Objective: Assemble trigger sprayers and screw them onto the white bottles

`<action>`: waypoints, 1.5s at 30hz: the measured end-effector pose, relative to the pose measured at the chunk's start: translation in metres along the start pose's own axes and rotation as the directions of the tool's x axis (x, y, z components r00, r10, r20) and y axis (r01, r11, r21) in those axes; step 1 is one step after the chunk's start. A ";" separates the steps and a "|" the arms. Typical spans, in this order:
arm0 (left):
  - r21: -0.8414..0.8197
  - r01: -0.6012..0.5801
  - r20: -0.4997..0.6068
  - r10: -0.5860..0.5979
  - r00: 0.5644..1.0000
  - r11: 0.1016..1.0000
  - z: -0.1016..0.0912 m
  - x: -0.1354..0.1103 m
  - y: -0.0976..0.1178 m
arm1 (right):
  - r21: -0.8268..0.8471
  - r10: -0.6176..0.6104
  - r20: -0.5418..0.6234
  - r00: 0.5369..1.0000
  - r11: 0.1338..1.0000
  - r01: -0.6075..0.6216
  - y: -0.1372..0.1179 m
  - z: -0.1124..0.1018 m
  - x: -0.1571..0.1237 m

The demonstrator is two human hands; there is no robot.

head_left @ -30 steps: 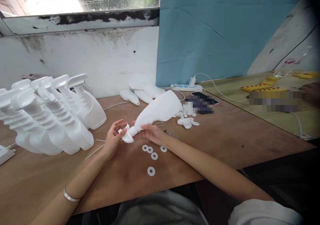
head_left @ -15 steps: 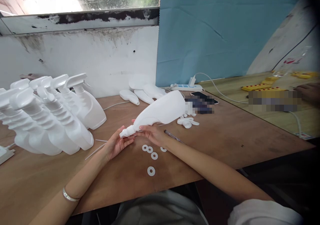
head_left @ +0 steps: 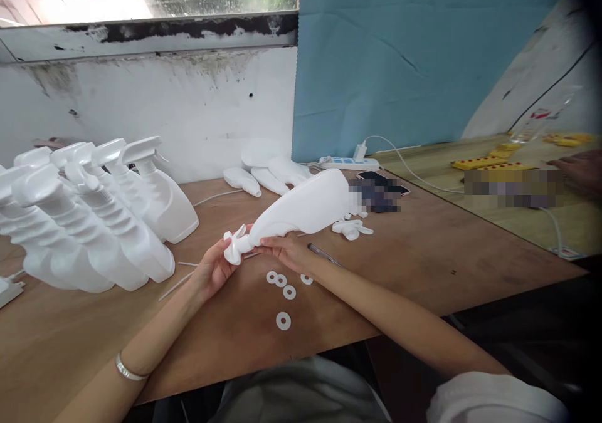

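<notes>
A white plastic spray bottle (head_left: 308, 207) lies tilted in the air over the table, its base up to the right and its neck down to the left. My right hand (head_left: 289, 252) grips it around the neck. At the neck's end is a white trigger spray head (head_left: 232, 252), held in the fingers of my left hand (head_left: 214, 269); its trigger points upward. Whether the threads are engaged I cannot tell. Below my hands lie several flat white washers (head_left: 278, 321). Thin white tubes (head_left: 175, 286) rest beside my left forearm.
Spray bottles with heads fitted (head_left: 94, 222) stand packed together on the left. Headless bottles (head_left: 277, 175) lie near the wall. Loose spray heads (head_left: 350, 229), a pen (head_left: 324, 254), a phone (head_left: 383, 182) and a power strip (head_left: 348, 162) are to the right. Another person's hand (head_left: 580, 169) shows far right.
The spray head at the neck has turned, so its trigger now shows. My left fingers have closed in around it. My right hand and the bottle have barely moved.
</notes>
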State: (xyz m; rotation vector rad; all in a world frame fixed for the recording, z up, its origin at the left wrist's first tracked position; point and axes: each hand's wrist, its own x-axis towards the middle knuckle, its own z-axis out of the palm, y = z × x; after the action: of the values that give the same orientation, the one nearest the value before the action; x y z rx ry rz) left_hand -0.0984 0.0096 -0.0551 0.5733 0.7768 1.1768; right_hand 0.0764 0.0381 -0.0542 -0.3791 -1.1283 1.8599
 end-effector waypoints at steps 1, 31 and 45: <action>0.022 -0.008 0.003 0.008 1.000 1.000 0.001 -0.001 0.000 | -0.009 0.008 0.003 1.000 1.000 -0.008 0.001 0.000 0.000; 0.251 0.028 -0.007 -0.028 1.000 0.968 -0.006 0.006 -0.007 | -0.213 0.062 -0.108 0.992 0.974 -0.084 0.007 0.004 -0.005; 0.307 -0.080 -0.011 0.087 0.996 0.948 -0.006 0.004 -0.010 | -0.270 0.070 -0.233 0.970 0.953 -0.133 0.009 0.002 -0.002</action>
State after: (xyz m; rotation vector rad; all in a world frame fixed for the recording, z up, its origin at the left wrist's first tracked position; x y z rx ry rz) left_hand -0.0971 0.0101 -0.0670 0.8576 0.9734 1.1495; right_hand 0.0713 0.0337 -0.0612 -0.8038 -1.2416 1.6938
